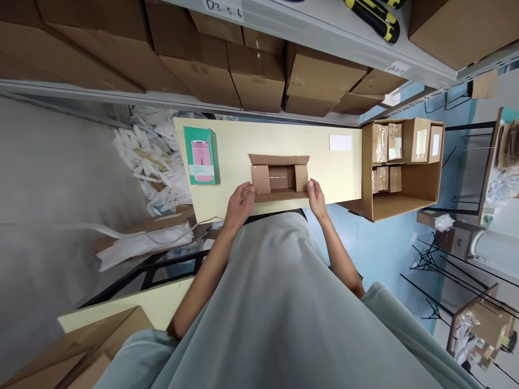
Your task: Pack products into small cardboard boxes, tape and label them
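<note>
A small open cardboard box (279, 178) stands at the near edge of a pale yellow table (243, 146), its flaps folded outward. My left hand (240, 204) is closed on the box's left near corner. My right hand (316, 199) grips its right near corner. A green retail box (201, 155) with a pink item pictured on it lies flat on the table to the left. A white label (340, 142) lies on the table at the far right.
A large open carton (405, 183) holding several small taped boxes lies on its side right of the table. Shelves of brown cartons (259, 75) run behind. A heap of white paper scraps (150, 156) lies left of the table.
</note>
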Demonstrator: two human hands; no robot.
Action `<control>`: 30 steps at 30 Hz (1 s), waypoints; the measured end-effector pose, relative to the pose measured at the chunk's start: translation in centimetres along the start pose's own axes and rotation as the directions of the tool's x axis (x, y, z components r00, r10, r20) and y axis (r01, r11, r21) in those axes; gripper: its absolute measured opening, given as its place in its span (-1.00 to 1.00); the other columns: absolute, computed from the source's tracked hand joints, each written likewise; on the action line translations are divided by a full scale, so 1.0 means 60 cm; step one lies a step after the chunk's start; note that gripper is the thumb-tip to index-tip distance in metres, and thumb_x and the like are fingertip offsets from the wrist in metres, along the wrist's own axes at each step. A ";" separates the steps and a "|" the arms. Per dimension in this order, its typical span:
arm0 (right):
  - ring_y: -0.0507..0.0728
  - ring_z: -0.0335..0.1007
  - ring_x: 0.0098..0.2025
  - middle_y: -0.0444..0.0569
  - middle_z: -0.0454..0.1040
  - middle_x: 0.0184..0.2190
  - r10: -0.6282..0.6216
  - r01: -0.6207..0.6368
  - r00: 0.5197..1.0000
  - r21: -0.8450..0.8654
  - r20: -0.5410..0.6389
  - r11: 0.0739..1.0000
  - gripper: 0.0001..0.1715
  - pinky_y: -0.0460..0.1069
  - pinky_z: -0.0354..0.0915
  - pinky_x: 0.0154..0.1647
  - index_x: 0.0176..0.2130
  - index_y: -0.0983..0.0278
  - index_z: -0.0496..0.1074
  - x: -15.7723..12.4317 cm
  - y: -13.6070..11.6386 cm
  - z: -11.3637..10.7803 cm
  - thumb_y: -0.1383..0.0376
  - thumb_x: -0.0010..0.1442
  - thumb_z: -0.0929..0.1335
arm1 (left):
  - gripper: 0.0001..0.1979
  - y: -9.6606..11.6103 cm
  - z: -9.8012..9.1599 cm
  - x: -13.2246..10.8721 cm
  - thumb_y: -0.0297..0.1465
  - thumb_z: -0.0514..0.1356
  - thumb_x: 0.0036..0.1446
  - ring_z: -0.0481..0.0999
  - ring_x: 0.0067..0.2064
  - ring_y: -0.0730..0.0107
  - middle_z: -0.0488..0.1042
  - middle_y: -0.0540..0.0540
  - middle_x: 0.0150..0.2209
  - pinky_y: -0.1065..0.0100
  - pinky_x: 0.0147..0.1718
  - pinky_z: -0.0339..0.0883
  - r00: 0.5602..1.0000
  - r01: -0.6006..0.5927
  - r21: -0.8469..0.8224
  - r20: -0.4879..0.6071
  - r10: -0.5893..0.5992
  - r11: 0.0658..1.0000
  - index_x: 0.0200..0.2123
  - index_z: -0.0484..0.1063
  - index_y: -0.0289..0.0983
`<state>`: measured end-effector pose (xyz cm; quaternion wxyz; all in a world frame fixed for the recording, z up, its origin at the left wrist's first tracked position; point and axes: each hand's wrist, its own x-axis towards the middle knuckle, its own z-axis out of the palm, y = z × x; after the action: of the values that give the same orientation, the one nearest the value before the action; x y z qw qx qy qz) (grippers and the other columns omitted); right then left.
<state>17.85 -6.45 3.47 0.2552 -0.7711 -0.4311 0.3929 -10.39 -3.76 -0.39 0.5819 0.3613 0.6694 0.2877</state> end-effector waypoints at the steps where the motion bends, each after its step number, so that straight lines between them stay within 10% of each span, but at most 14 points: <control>1: 0.35 0.64 0.36 0.34 0.64 0.34 0.031 -0.031 1.000 -0.007 0.005 1.000 0.04 0.24 0.59 0.34 0.46 0.27 0.43 0.005 0.003 0.000 -0.46 0.56 0.17 | -0.44 0.000 0.007 -0.002 -0.05 0.35 0.38 0.70 0.30 -0.01 0.68 -0.34 0.27 -0.01 0.34 0.59 1.000 -0.004 0.035 -0.003 0.004 0.999 0.30 0.55 -0.23; 8: 0.53 0.63 0.33 0.40 0.49 0.42 0.073 -0.064 0.997 -0.271 0.024 0.961 0.04 0.38 0.60 0.32 0.49 0.26 0.34 0.073 -0.019 0.019 -0.10 0.30 0.64 | -0.01 0.049 0.070 0.008 -0.26 0.60 0.09 0.59 0.42 -0.31 0.44 -0.45 0.47 -0.16 0.47 0.48 0.981 -0.076 0.370 -0.136 0.135 0.926 0.53 0.37 -0.27; 21: 0.27 0.73 -0.09 0.05 0.74 -0.05 -0.161 0.217 0.918 -0.120 0.362 0.969 -0.79 0.15 0.59 0.00 -0.05 0.12 0.49 0.122 0.007 -0.097 0.07 0.47 0.36 | 0.13 0.084 0.148 0.003 -0.46 0.58 0.04 0.46 0.48 -0.61 0.41 -0.58 0.39 -0.37 0.51 0.37 0.934 0.104 0.524 -0.345 0.099 0.845 0.63 0.24 -0.37; 26: 0.26 0.63 -0.21 -0.07 0.61 -0.34 -0.181 0.248 0.868 -0.088 0.463 0.965 -0.75 0.08 0.48 -0.10 -0.25 0.07 0.33 0.158 0.016 -0.116 0.04 0.46 0.34 | -0.24 0.073 0.160 0.005 -0.45 0.39 0.15 0.62 0.33 -0.39 0.62 -0.43 0.20 -0.26 0.47 0.42 0.865 0.110 0.408 -0.488 0.115 0.907 0.45 0.45 -0.31; 30: 0.17 0.39 -0.36 -0.17 0.38 -0.48 -0.177 0.231 0.867 -0.060 0.466 0.971 -0.68 0.04 0.37 -0.20 -0.34 0.06 0.23 0.188 0.019 -0.133 0.05 0.44 0.33 | -0.78 0.036 0.140 -0.035 -0.35 0.30 0.24 0.73 0.04 -0.06 0.70 -0.21 -0.12 -0.10 0.26 0.62 0.829 0.194 0.087 -0.547 -0.116 0.977 -0.05 0.58 -0.20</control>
<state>28.57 2.31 2.77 0.1422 -0.6202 -0.5799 0.5088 -1.63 -4.54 1.21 0.3651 0.2498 0.8514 0.2819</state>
